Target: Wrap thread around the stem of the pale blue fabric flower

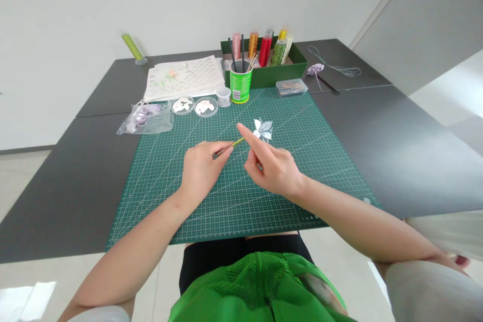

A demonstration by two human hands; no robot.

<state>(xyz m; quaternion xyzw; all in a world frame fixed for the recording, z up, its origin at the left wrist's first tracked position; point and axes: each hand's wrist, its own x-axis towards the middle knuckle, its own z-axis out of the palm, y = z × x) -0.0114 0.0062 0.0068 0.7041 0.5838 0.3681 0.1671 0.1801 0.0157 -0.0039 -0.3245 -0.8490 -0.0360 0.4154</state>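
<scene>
My left hand (202, 166) is closed in a pinch, thumb against fingers, around the thin green stem (237, 141) of an artificial flower. The pale silvery-white flower head (263, 130) points away to the right, partly behind my right hand (273, 166). That hand has its index finger stretched across the stem just below the petals; whether it touches is unclear. Its thumb and other fingers are curled together, and anything between them is too small to see. Both hands are above the green cutting mat (211, 206).
Behind the mat stand a green can (240, 86) with sticks and a green box (264, 76) of thread spools. Two dishes of white petals (206, 106), a plastic bag (151, 118), paper sheets (207, 78) and a clear case (292, 87) lie around. Wire (345, 70) lies far right.
</scene>
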